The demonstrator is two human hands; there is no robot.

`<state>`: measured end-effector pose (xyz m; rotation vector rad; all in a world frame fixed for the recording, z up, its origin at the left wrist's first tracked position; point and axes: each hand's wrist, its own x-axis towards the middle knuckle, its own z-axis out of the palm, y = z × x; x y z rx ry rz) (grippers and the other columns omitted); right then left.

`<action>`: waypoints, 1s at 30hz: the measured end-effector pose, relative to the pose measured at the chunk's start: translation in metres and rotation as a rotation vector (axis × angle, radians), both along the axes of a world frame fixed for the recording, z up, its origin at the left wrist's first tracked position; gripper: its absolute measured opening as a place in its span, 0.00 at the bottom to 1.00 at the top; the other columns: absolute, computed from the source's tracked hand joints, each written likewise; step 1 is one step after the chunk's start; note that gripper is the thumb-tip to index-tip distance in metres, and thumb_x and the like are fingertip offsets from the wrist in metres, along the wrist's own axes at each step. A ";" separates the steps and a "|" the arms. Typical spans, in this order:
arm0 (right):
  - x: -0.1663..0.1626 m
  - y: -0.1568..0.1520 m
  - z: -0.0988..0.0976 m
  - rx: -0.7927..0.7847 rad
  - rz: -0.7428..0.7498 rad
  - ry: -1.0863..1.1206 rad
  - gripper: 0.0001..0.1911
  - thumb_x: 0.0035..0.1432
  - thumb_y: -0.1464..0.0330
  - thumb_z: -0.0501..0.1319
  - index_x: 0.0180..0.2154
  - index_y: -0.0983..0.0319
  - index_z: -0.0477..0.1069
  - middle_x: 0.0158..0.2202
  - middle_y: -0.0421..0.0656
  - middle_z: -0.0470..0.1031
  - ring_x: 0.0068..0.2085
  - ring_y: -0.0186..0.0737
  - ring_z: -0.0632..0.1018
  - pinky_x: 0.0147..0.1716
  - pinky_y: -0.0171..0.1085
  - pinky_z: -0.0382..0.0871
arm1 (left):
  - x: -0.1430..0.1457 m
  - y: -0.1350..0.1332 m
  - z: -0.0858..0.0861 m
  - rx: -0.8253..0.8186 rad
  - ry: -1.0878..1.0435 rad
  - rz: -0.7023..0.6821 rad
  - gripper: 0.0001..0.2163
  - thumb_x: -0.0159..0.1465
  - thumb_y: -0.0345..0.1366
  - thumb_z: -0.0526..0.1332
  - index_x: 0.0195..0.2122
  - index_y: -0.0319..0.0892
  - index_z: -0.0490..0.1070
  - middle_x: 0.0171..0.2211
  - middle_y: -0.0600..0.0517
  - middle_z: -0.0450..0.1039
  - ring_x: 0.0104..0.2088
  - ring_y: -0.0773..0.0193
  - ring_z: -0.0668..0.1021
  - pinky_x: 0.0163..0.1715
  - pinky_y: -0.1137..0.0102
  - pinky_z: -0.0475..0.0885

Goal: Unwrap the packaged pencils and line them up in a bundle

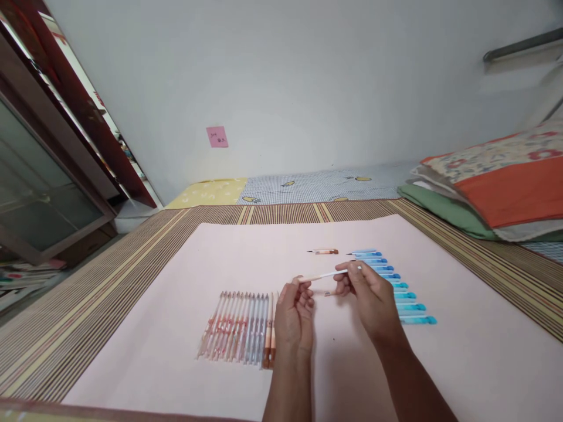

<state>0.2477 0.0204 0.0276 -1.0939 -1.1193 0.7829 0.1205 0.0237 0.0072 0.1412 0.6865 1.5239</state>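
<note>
A slim white pen piece (329, 274), pale pink at its left end, is held level above the pink sheet (176, 275). My left hand (295, 316) pinches the left end between thumb and fingers. At the other end, my right hand (372, 299) grips it with thumb and fingertips. Below it, a small pale piece with dark marks (328, 293) shows by my right fingers; whether they hold it I cannot tell. Left of my left hand lies a row of clear-barrelled pens (235, 325), with brown-ended pens (268, 340) partly hidden by my wrist.
Several blue and turquoise pens (411, 306) form a slanting column on the right, partly behind my right hand. A brown-ended pen (325, 251) lies farther back. Striped matting (88, 316) surrounds the sheet. Folded bedding (505, 187) is stacked at right, before a white wall (308, 76).
</note>
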 end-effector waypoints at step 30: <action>0.024 0.016 -0.020 -0.142 -0.035 -0.166 0.22 0.61 0.53 0.57 0.47 0.60 0.77 0.41 0.48 0.79 0.39 0.45 0.77 0.38 0.42 0.71 | -0.004 0.001 0.002 -0.170 -0.357 -0.072 0.08 0.68 0.29 0.57 0.33 0.33 0.74 0.29 0.47 0.75 0.24 0.73 0.75 0.23 0.79 0.70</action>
